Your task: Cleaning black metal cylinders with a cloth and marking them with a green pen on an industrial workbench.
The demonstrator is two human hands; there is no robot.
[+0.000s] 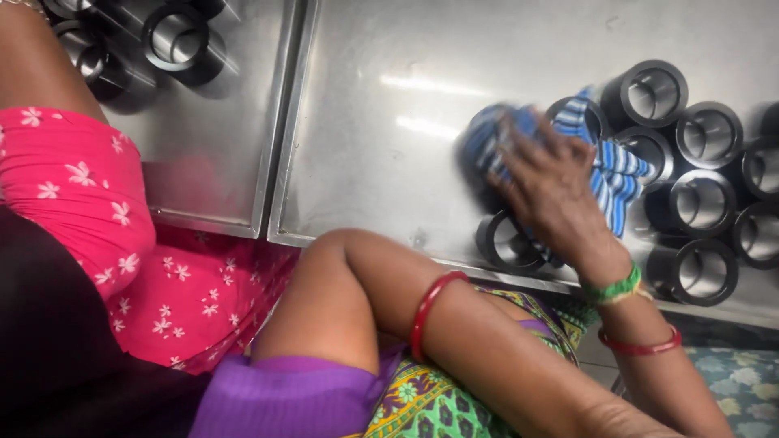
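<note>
On the steel counter (389,162), the right hand (556,191) lies spread over a blue striped cloth (613,174), its grip flat and pressing the cloth onto black-rimmed metal rings (702,203) clustered at the right side, close to the counter's near edge. Left of the cloth the counter is bare and shiny up to a raised seam, beyond which more rings (174,36) sit at the top left beside a person in a pink flowered garment (122,243). Whether the left hand, hidden behind the bent forearm with its red bangle (430,304), is clenched or released cannot be told.
</note>
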